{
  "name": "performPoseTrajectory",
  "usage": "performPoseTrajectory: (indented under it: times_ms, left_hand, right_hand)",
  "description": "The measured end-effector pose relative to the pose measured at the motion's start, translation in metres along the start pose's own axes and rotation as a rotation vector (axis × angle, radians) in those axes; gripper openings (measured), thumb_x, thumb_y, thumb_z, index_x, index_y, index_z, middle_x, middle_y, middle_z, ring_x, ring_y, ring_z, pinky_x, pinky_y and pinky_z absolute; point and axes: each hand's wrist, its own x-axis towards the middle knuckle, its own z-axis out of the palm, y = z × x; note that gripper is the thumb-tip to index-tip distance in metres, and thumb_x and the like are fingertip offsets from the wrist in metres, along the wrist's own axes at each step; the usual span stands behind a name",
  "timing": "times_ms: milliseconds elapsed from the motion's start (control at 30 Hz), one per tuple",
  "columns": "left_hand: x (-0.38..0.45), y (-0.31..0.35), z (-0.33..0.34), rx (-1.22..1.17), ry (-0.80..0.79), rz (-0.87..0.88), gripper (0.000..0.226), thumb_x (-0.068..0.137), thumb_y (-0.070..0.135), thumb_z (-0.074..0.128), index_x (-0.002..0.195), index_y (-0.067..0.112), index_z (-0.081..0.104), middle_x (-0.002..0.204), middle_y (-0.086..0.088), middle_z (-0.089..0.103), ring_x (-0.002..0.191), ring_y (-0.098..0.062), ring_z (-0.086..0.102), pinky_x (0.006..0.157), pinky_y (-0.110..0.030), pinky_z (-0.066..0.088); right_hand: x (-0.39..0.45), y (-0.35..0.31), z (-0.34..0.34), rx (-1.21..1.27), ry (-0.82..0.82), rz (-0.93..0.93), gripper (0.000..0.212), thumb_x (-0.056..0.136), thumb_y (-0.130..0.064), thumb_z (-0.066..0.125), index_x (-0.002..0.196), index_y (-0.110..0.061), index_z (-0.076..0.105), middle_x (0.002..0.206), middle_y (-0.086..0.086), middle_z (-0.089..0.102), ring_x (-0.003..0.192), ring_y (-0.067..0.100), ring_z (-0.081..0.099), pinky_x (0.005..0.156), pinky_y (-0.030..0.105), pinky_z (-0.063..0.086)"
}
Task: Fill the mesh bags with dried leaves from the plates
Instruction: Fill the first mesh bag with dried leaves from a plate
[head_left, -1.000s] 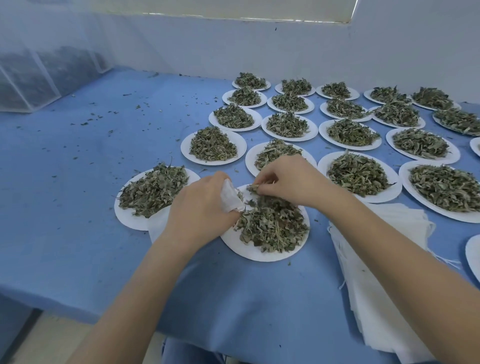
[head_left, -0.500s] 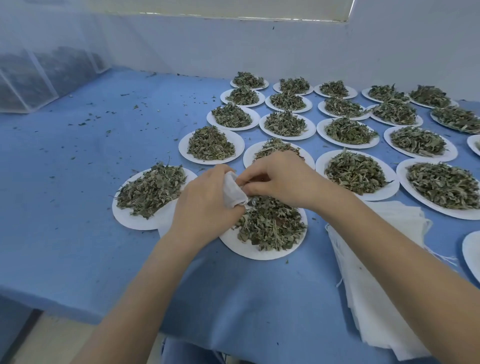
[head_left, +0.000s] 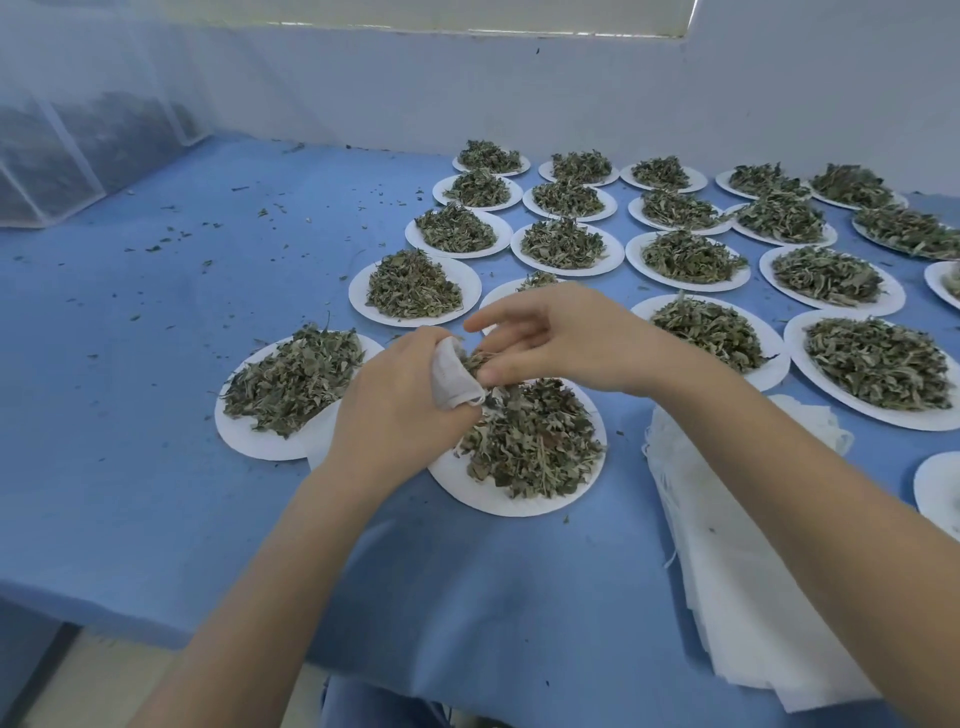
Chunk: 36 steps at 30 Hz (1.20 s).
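My left hand grips a small white mesh bag with its mouth turned to the right, just above the nearest white plate of dried leaves. My right hand is at the bag's mouth, thumb and lower fingers pinching a tuft of dried leaves there, with the index finger stretched out above. Several more plates heaped with dried leaves cover the blue table behind and to the right.
A stack of flat white mesh bags lies under my right forearm at the table's front right. Another leaf plate sits left of my left hand. Loose leaf crumbs dot the left side. A clear netted box stands far left.
My right hand lifted a pinch of leaves off the near plate and brought it up to the bag's mouth. The left hand raised the bag slightly.
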Motion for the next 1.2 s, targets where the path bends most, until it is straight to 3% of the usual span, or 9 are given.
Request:
performPoseTrajectory:
  times_ms: [200,400,533,633,767,867,933,1033,1200]
  left_hand:
    - [-0.001,0.004,0.0,-0.004,0.004,0.009,0.037,0.068,0.026,0.07,0.103,0.025,0.057,0.089,0.01,0.059,0.085,-0.015,0.054,0.072,-0.034,0.045]
    - [0.001,0.005,0.007,0.105,0.019,0.114,0.03,0.07,0.024,0.063,0.099,0.016,0.056,0.085,0.005,0.056,0.079,-0.018,0.052,0.062,-0.027,0.031]
    - [0.004,0.004,0.01,0.167,-0.009,0.104,0.023,0.071,0.025,0.062,0.085,0.016,0.046,0.074,0.008,0.047,0.071,-0.018,0.048,0.057,-0.029,0.029]
    - [0.004,0.004,0.013,0.168,-0.055,0.093,0.023,0.072,0.03,0.06,0.088,0.02,0.046,0.076,0.012,0.044,0.075,-0.015,0.049,0.058,-0.026,0.026]
    - [0.001,-0.002,0.009,0.117,-0.011,0.039,0.031,0.077,0.03,0.064,0.104,0.021,0.055,0.089,0.007,0.059,0.083,-0.017,0.054,0.064,-0.027,0.034]
    - [0.0,-0.006,0.004,0.106,-0.041,-0.005,0.036,0.075,0.032,0.068,0.107,0.026,0.053,0.099,0.007,0.061,0.09,-0.019,0.056,0.073,-0.033,0.043]
    - [0.001,-0.007,0.001,0.138,-0.084,-0.015,0.04,0.072,0.031,0.069,0.108,0.027,0.052,0.102,0.007,0.06,0.093,-0.02,0.055,0.074,-0.033,0.043]
    - [0.001,-0.007,-0.001,0.19,-0.125,-0.005,0.046,0.07,0.03,0.07,0.111,0.026,0.05,0.104,0.004,0.059,0.095,-0.022,0.054,0.071,-0.03,0.038]
    - [-0.001,-0.006,-0.001,0.211,-0.166,0.008,0.046,0.069,0.026,0.068,0.111,0.025,0.049,0.104,0.002,0.059,0.096,-0.023,0.054,0.073,-0.032,0.038]
  right_hand:
    - [-0.003,0.0,0.001,0.055,0.074,-0.027,0.01,0.081,-0.015,0.072,0.087,-0.023,0.073,0.08,0.002,0.074,0.076,0.012,0.071,0.083,0.029,0.055]
    - [0.003,-0.004,0.022,-0.244,0.216,-0.109,0.012,0.075,-0.012,0.075,0.083,-0.02,0.075,0.065,-0.013,0.064,0.06,-0.007,0.058,0.066,0.003,0.042]
    - [0.004,0.0,0.036,-0.043,0.333,-0.092,0.032,0.068,-0.001,0.07,0.074,-0.029,0.057,0.059,-0.014,0.065,0.055,-0.006,0.056,0.059,0.008,0.044]
    - [0.003,0.004,0.037,0.052,0.273,-0.081,0.034,0.072,-0.001,0.066,0.081,-0.031,0.054,0.056,-0.011,0.066,0.05,-0.003,0.053,0.056,0.016,0.045]
    - [-0.003,0.01,0.016,0.164,0.187,-0.127,0.025,0.083,-0.017,0.069,0.101,-0.032,0.06,0.078,-0.01,0.074,0.074,0.003,0.066,0.074,0.021,0.051]
    - [-0.006,0.018,0.0,-0.175,0.242,-0.065,0.015,0.083,-0.036,0.068,0.098,-0.032,0.067,0.08,-0.009,0.071,0.072,0.003,0.062,0.068,0.024,0.048]
    - [-0.004,0.023,-0.003,-0.537,0.095,0.027,0.034,0.08,-0.054,0.063,0.107,-0.033,0.068,0.086,-0.016,0.064,0.072,-0.002,0.055,0.065,0.02,0.04]
    - [-0.003,0.021,0.006,-0.65,-0.066,0.116,0.059,0.074,-0.068,0.057,0.119,-0.031,0.063,0.098,-0.012,0.062,0.083,0.006,0.055,0.07,0.023,0.04]
    - [0.004,0.019,0.019,-0.757,-0.095,0.036,0.039,0.08,-0.043,0.066,0.113,-0.023,0.068,0.09,-0.005,0.069,0.078,0.011,0.057,0.074,0.026,0.049]
